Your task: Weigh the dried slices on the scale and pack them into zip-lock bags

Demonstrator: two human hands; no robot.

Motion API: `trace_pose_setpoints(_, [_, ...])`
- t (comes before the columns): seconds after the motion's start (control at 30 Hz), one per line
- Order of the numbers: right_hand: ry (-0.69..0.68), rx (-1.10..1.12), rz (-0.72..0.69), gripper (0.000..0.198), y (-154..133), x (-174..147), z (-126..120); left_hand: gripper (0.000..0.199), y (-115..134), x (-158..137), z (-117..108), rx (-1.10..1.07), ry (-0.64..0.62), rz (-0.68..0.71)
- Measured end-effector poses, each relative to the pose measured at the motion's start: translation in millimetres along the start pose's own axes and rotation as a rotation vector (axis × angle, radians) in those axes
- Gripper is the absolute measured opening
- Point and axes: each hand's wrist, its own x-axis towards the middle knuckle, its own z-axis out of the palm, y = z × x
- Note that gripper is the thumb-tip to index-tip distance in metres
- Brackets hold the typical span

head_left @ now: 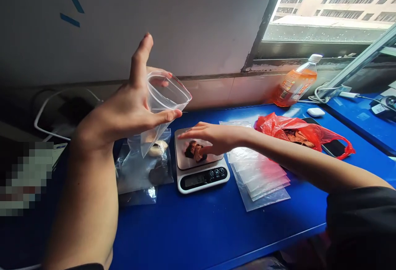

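Left hand (133, 99), left of frame centre: one finger raised, others gripping clear bag (169, 93), mouth open. Right hand (213, 136), mid-frame: fingers over brown chunks (193, 151) on scale (202, 180); pinch cannot be told. Apparent step: chunk pickup. Next move likely calls for firm pinch.

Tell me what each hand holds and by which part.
Left hand: clear zip bag, near its open mouth. Right hand: at the brown chunks on the digital scale; whether it grips any can't be told.
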Motion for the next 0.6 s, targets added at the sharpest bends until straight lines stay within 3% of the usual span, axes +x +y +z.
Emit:
trace_pose_setpoints(0.07, [-0.075, -0.024, -0.033, 0.041, -0.3, 5.4, 6.2, 0.133, 4.7, -2.1, -0.3, -0.037, 0.001, -0.025])
trace_pose_setpoints(0.17, [-0.051, -0.047, -0.002, 0.019, -3.2, 5.5, 10.6, 0.131, 9.4, -4.0, -1.0, -0.092, 0.006, -0.029])
trace_pose_setpoints(0.37, [0.119, 0.033, 0.182, 0.019, -0.6, -7.3, 21.5, 0.13, 8.0, -0.6, 0.5, -0.074, -0.006, 0.028])
trace_pose_setpoints(0.43, [0.18, 0.009, 0.167, 0.01, -1.1, -11.0, 26.9, 0.128, 7.3, 0.0, 1.4, -0.076, -0.008, 0.041])
trace_pose_setpoints(0.6, [0.24, -0.05, 0.071, 0.011, -8.4, -24.2, 31.0, 0.128, 3.7, -0.2, 0.2, -0.036, 0.0, 0.082])
